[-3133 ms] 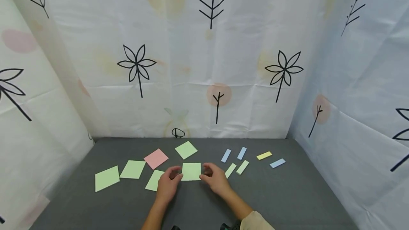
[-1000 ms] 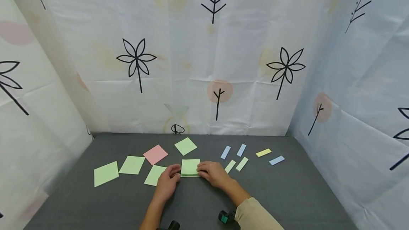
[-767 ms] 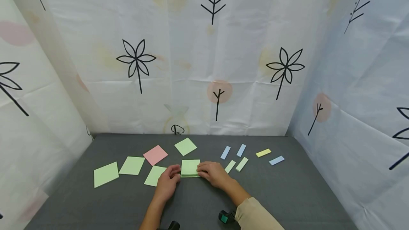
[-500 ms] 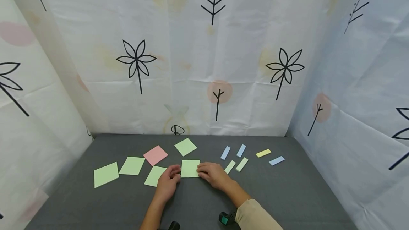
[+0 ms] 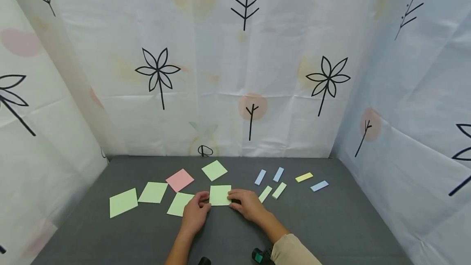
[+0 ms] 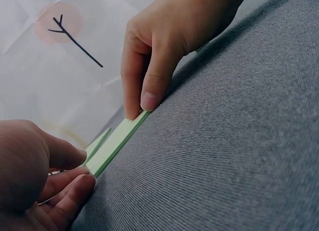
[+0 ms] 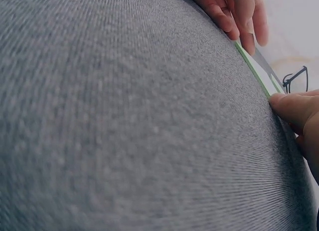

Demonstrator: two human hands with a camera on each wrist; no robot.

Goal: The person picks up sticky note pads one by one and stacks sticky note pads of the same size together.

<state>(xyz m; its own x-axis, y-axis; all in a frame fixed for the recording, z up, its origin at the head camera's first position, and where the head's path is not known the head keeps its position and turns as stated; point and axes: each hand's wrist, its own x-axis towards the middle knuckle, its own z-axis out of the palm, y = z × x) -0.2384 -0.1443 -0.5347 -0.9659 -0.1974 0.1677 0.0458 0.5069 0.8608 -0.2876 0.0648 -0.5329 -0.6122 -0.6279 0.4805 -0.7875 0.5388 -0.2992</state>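
A square stack of pale green sticky notes point(image 5: 220, 195) lies between the hands on the grey cloth. Its thickness and straight near side show in the left wrist view. The right hand point(image 5: 251, 207) holds the right end, index finger on top and thumb point(image 6: 150, 100) at the near corner. At the left end, the relaxed left hand point(image 5: 195, 214) has its fingertips right at the stack's edge, finger and thumb spread apart. In the right wrist view the right thumb point(image 7: 283, 102) meets the stack's corner, and the left fingertips reach its other end.
Several green notes, such as one at far left point(image 5: 123, 203), and a pink note point(image 5: 180, 180) lie left and behind. One green note point(image 5: 180, 204) is partly under the left hand in view. Narrow blue point(image 5: 260, 177), green point(image 5: 279, 190) and yellow strips point(image 5: 303, 177) lie right.
The right hand has come from just off the right edge to hold it. About a second ago a step showed along the stack's near side; its top and front edge now look flush.
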